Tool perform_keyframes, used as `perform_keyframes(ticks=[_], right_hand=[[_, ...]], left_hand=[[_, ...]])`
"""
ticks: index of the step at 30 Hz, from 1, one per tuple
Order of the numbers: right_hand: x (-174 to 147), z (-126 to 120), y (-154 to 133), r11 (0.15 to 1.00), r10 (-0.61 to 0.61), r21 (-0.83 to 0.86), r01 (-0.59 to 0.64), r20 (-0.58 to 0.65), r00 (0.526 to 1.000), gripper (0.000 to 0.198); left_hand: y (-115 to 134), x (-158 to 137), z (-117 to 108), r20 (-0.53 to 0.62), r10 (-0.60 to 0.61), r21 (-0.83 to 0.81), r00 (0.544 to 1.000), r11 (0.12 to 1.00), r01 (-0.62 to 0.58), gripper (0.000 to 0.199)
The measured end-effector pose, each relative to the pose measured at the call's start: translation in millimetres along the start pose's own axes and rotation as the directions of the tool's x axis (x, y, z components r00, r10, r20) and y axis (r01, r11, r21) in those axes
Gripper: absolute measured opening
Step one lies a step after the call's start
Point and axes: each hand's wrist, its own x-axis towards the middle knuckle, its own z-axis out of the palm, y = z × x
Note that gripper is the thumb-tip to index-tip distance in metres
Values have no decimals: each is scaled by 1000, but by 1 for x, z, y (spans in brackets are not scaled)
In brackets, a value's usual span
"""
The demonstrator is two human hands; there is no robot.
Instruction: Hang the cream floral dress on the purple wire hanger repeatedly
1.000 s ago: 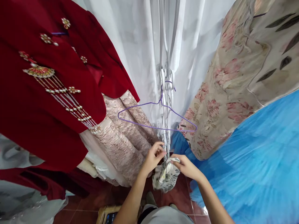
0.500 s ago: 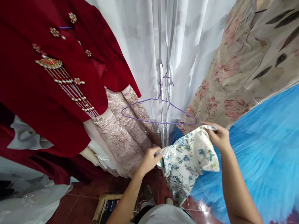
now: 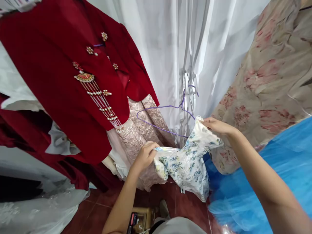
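In the head view, the left hand (image 3: 145,155) and right hand (image 3: 215,126) each pinch 1 end of the floral top (image 3: 188,165) between thumb and fingers. Its right end, below the purple hanger (image 3: 158,106) 0.5 seconds ago, now covers 1 hanger corner.

The white curtain (image 3: 158,48) looks brightest; the floor (image 3: 187,208) lies dim; blue fabric (image 3: 292,152) blurs; wide-angle edges stretch.
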Motion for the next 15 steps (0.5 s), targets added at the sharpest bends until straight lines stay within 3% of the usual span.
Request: perform_keyframes(ticks=[4,7,10,15], right_hand=[[-12,1,3,999,2,-39,-3,-33,999,60],[-15,-6,3,990,-39,-137,35,-24,999,61],[-15,-8,0,976,-85,-206,73,-50,995,62],[-14,5,-4,984,-27,-181,3,-129,991,62]], left_hand=[[-43,23,-39,-83,69,329,994,943,-38,23],[-57,56,-58,-143,79,488,987,873,1,27],[-60,94,-66,-212,80,509,974,860,40,35],[-70,141,-60,-369,133,416,920,909,36,53]])
